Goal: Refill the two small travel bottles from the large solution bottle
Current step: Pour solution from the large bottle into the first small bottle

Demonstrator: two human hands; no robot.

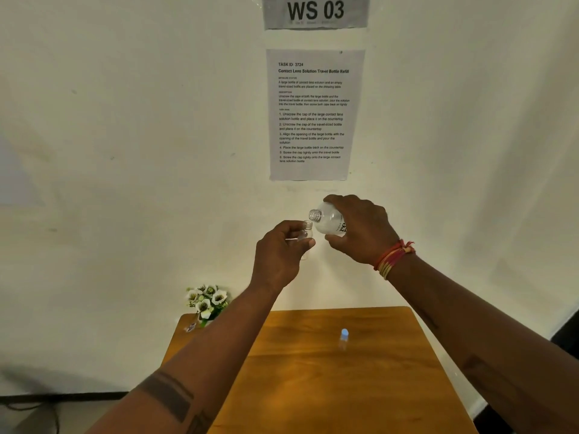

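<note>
My left hand point(280, 252) holds a small clear travel bottle point(305, 234) upright, uncapped, high above the table. My right hand point(360, 230) grips the large solution bottle point(329, 219), tilted so its open neck points left, just above the small bottle's mouth. The two openings are close but apart. A second small travel bottle point(344, 339) with a light blue cap stands on the wooden table point(313, 386).
A small pot of white artificial flowers point(207, 300) sits at the table's far left corner, with a small object point(190, 327) beside it. An instruction sheet point(313, 114) and a workstation sign point(315, 10) hang on the white wall behind.
</note>
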